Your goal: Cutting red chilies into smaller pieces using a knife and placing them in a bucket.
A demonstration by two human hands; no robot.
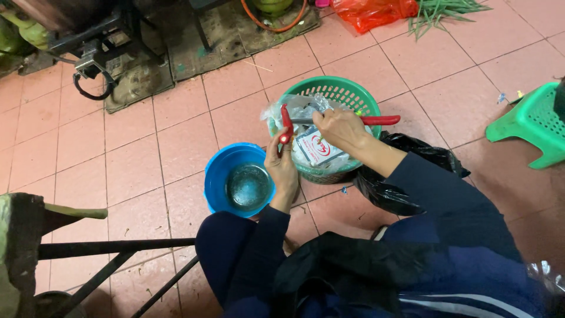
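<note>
My left hand (282,168) holds a red chilli pepper (286,125) upright by its lower end, above the edge of a blue bucket (219,176) with a metal bowl (248,186) inside. My right hand (339,127) grips red-handled scissors (376,120), blades pointing left toward the chilli. Both hands hover over a green plastic basket (353,97) holding clear plastic bags and a white packet (318,147).
A black plastic bag (406,176) lies right of the basket. A green stool (532,121) stands at the right edge. A red bag (374,12) and green stalks (441,12) lie at the top. Metal stand legs (118,250) cross the lower left; machinery sits upper left.
</note>
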